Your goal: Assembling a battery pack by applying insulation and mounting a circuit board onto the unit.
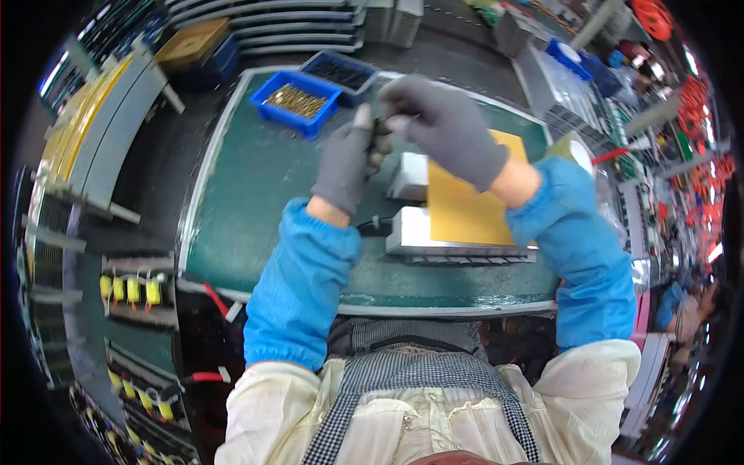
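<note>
Left hand (345, 163): grey glove, thumb up, fingers curled inward over the green worktable (256, 201). A dark, mottled cluster (378, 146) shows along its inner side; loose pieces or soiled glove fingers, I cannot tell from where I stand, so its grip stays unconfirmed.

Right hand (453, 128): matching glove, blurred, fingers bent, just beside the left; whether it pinches anything, I cannot tell.

Step in hand, as I judge it: fingertip handling of small parts. The next move calls for close finger control — and a steady left hand.

Nearest the hands: two silver metal housings, one front (407, 232), one rear (411, 177), with a yellow sheet (469, 201) lying over them.

Beyond: blue bin (287, 122), brass-coloured pieces (294, 101) inside; touching or just beside it, a grey-blue bin (358, 97) — dark pieces (339, 74) within.
</note>
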The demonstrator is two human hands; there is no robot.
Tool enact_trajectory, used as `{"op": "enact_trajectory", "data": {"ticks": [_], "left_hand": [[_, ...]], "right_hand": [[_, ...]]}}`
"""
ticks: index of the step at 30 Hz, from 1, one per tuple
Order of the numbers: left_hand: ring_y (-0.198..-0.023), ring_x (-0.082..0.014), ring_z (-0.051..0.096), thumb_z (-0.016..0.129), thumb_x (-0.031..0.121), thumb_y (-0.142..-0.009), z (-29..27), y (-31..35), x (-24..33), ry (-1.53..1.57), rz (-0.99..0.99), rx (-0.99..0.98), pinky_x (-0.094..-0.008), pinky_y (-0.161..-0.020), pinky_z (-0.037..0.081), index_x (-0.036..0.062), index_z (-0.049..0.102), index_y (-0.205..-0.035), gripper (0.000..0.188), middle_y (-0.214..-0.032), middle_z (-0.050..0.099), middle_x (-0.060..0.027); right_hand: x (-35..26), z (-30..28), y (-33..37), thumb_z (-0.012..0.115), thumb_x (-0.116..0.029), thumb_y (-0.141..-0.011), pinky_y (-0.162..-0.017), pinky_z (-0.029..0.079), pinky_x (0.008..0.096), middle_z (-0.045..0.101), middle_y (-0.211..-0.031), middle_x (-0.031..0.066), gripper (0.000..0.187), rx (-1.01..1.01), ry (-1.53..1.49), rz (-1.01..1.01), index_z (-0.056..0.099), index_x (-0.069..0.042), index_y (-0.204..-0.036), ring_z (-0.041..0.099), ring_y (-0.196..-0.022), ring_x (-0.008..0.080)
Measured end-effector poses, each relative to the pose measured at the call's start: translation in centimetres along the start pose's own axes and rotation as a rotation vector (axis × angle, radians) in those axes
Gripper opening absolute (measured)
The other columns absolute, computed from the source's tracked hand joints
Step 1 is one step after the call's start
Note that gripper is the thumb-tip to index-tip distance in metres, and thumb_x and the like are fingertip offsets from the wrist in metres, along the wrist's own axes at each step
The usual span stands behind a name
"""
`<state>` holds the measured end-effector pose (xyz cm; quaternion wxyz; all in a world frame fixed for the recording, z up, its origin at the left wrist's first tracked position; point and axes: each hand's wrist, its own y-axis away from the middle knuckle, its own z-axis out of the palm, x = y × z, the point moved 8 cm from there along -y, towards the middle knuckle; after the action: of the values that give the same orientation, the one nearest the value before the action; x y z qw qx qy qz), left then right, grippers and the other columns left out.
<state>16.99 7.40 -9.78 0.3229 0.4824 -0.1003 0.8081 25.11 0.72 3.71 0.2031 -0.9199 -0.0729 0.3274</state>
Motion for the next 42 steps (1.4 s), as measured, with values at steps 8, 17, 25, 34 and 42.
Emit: {"op": "enact_trajectory", "data": {"ticks": [8,17,25,34,42], "left_hand": [[-0.058,-0.0035,0.038,0.048,0.035,-0.103,-1.4,0.9,-0.8,0.136,-0.009,0.001,-0.0187,-0.048,0.027,0.0123,0.059,-0.099,0.026,-0.074,0.049,0.0055],[-0.077,-0.0083,0.051,0.046,0.047,-0.102,-0.1,2.1,1.1,-0.204,0.213,-0.127,-0.0231,-0.066,0.040,0.0066,0.060,-0.120,0.046,-0.092,0.060,-0.0007],[-0.148,-0.0434,0.015,0.083,0.076,-0.038,0.3,6.3,0.4,-0.878,0.481,-0.683,-0.0534,-0.117,0.020,0.0033,-0.012,-0.155,0.167,-0.157,0.015,-0.0328],[-0.141,-0.0490,0.030,0.094,0.058,-0.037,1.1,7.4,-1.3,-1.073,0.508,-0.581,-0.0500,-0.117,0.028,0.0035,-0.013,-0.153,0.167,-0.151,0.029,-0.0344],[-0.140,-0.0500,0.033,0.090,0.065,-0.042,1.1,7.3,-1.1,-1.071,0.494,-0.560,-0.0553,-0.115,0.030,0.0102,-0.012,-0.155,0.162,-0.150,0.031,-0.0349]], "right_hand": [[-2.5,3.6,0.3,0.065,-0.018,-0.080,-0.073,0.053,0.0422,0.067,-0.087,0.0120,0.018,-0.041,0.525,-0.233,0.058,-0.009,-0.094,0.067,-0.085,0.0323],[-3.9,1.0,0.7,0.065,-0.013,-0.080,-0.071,0.055,0.0427,0.067,-0.088,0.0123,0.018,0.019,0.517,-0.304,0.061,-0.008,-0.097,0.068,-0.085,0.0330],[-4.5,-6.2,7.9,0.064,-0.008,-0.084,-0.069,0.052,0.0440,0.067,-0.088,0.0120,0.024,-0.002,0.301,-0.214,0.061,-0.011,-0.108,0.066,-0.082,0.0346],[-3.8,-3.5,12.4,0.068,-0.018,-0.085,-0.079,0.052,0.0422,0.065,-0.094,0.0099,0.030,-0.235,0.456,-0.100,0.056,-0.010,-0.112,0.065,-0.092,0.0303],[-3.8,-1.8,13.0,0.066,-0.020,-0.085,-0.082,0.053,0.0422,0.066,-0.095,0.0125,0.031,-0.276,0.551,-0.140,0.056,-0.009,-0.112,0.066,-0.093,0.0305]]}}
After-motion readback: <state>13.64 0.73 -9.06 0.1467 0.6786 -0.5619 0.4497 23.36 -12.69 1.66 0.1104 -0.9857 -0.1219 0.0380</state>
